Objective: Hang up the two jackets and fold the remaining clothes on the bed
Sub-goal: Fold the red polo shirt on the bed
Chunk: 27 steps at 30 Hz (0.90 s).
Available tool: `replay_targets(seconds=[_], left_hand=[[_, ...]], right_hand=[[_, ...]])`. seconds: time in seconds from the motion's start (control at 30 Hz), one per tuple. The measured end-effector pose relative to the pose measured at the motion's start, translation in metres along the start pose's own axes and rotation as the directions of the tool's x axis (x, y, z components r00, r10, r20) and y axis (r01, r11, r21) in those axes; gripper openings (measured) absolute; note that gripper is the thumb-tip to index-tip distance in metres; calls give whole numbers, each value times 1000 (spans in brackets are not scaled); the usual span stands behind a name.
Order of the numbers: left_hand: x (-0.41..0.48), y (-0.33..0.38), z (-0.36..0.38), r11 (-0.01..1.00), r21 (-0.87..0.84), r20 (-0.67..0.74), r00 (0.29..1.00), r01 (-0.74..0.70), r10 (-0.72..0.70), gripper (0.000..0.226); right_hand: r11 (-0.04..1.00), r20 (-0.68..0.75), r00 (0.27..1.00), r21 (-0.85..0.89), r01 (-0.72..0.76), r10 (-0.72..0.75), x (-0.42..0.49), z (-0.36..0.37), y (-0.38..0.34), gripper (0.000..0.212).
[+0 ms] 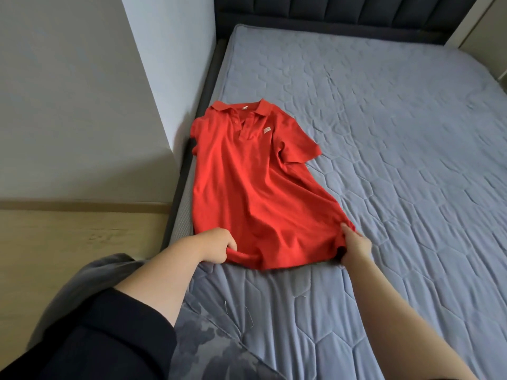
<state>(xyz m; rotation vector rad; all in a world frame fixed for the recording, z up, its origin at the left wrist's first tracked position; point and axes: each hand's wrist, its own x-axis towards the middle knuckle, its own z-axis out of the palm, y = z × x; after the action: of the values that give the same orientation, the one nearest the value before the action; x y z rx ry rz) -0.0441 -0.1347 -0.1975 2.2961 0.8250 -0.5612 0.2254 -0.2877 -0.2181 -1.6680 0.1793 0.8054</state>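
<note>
Head view shows my left hand and right hand each pinching a hem corner of the red polo shirt, spread face up on the bed near its left edge. No fold is made yet, and no jackets show.

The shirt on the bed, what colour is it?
The polo shirt is bright red, plain to see in the head view.

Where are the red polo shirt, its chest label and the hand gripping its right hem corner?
red polo shirt (247, 187): head view, middle of the front.
chest label (267, 130): head view, the patch itself.
right hand (355, 246): head view, back of the hand.
</note>
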Motion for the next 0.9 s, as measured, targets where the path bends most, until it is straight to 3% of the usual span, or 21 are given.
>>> replay_targets(seconds=[0.07,0.13,0.17,0.2,0.23,0.3,0.33,0.37,0.4,0.47,0.5,0.57,0.6,0.67,0.7,0.8,0.9], left_hand=[[-2,2,1,987,158,51,999,-18,10,35],[-3,7,7,964,265,50,998,-37,24,28],[-3,10,10,952,302,42,999,-46,35,23],[-3,14,11,943,328,29,999,-53,46,17],[-3,16,11,938,343,10,998,-54,54,13],[-3,18,9,931,363,-34,998,-44,61,9],[-4,19,8,923,384,-52,996,-41,66,9],[-5,21,8,906,422,-73,994,-42,80,11],[-5,23,10,872,486,-94,989,-52,111,16],[-5,30,18,764,640,-107,976,-77,188,29],[-3,34,24,720,688,-105,971,-86,217,34],[0,43,34,679,728,-108,964,-91,245,35],[1,46,36,676,731,-113,961,-92,253,34],[2,47,35,723,686,-161,954,-75,252,28],[1,45,32,775,629,-197,953,-56,229,24],[-4,31,21,923,385,-270,953,-26,140,17],[-8,18,17,971,240,-286,957,20,51,9]], right_hand=[[999,-140,990,-21,-28,25,-5,-2,-5,31],[981,-295,954,-192,-3,-55,5,-6,-2,27],[949,-313,937,-311,51,-153,3,-4,0,25],[881,-243,921,-439,174,-303,-3,-2,0,25],[793,-193,865,-526,307,-462,-8,-2,2,28],[337,198,628,-704,626,-753,-15,-1,15,35],[27,464,451,-673,739,-762,-20,1,25,40],[-176,672,345,-580,795,-655,-24,5,37,48],[-266,812,323,-490,830,-487,-30,7,47,58],[-317,896,384,-439,840,-222,-39,12,63,81],[-319,897,402,-442,838,-186,-39,15,68,86],[-330,882,410,-467,820,-231,-41,19,65,80],[-341,882,374,-458,821,-285,-41,21,62,70],[-308,842,285,-451,837,-458,-40,26,54,42],[-253,812,277,-452,855,-514,-40,26,49,32],[-111,737,378,-519,847,-560,-36,16,34,26],[-116,671,347,-543,832,-656,-30,2,30,26]])
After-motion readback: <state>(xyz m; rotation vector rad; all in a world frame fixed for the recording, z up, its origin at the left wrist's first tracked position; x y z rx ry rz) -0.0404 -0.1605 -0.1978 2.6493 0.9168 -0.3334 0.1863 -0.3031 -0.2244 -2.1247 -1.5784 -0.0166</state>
